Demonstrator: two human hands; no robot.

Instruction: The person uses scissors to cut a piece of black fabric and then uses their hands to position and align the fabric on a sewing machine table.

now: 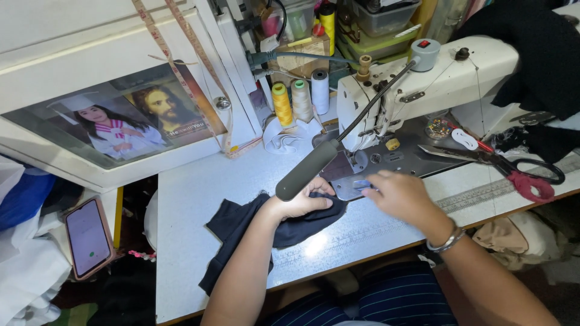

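left hand [302, 202] is down on the black fabric [241, 232], fingers curled and pinching a fold of it against the table [193, 199], right under the head of the gooseneck lamp [308, 172]. the fabric trails away from that hand toward the person and off to its left, flat on the table. right hand [402, 196] sits just beside the left one, fingers drawn together at the fabric's far edge on the metal plate of the sewing machine [423, 78]; whether it truly grips the cloth or only presses it, can't tell from here. a bracelet [446, 241] rides the right wrist.

beyond the hands, the machine's white body runs off to the right. past the right hand on that side lie scissors [501, 162] with dark handles wrapped in red. ahead of the left hand stand three thread cones [300, 99], yellow, cream and white. far out to the left of the left hand, a phone [88, 237] lies low beside the table, and a tape measure [199, 66] hangs down over a framed picture [121, 121].
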